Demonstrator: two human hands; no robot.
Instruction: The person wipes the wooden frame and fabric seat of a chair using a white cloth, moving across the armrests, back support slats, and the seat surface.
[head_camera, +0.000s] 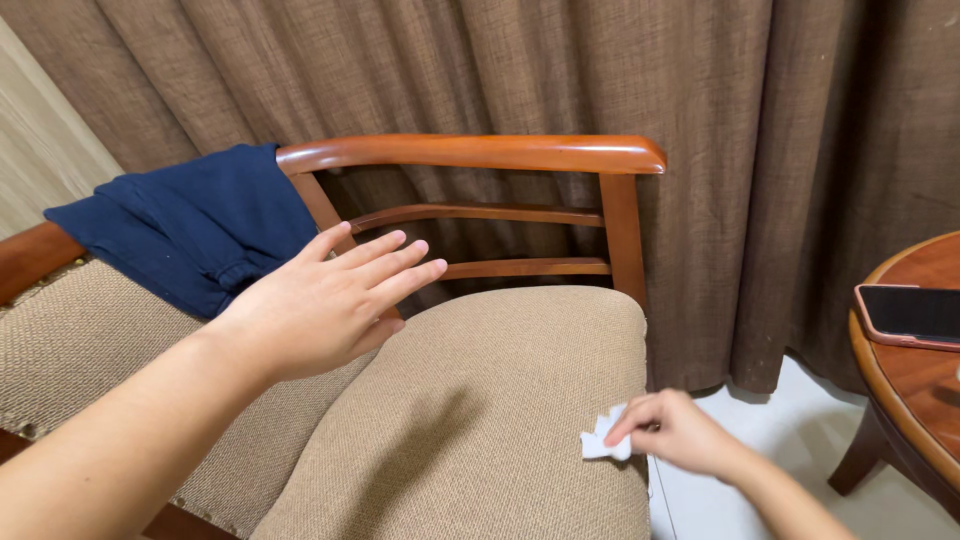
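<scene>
Crumpled white tissue (604, 440) pinched by right hand (680, 432) on woven cushion (490, 400).

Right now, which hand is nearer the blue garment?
Left. The left hand hovers open just beside the blue garment on the chair; the right hand pinches a white tissue at the cushion's far edge.

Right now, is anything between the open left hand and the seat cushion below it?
Nothing visible. The left hand hovers flat and open over the tan seat cushion, with bare fabric beneath. The right hand pinches a white tissue at the cushion's edge, well aside.
</scene>
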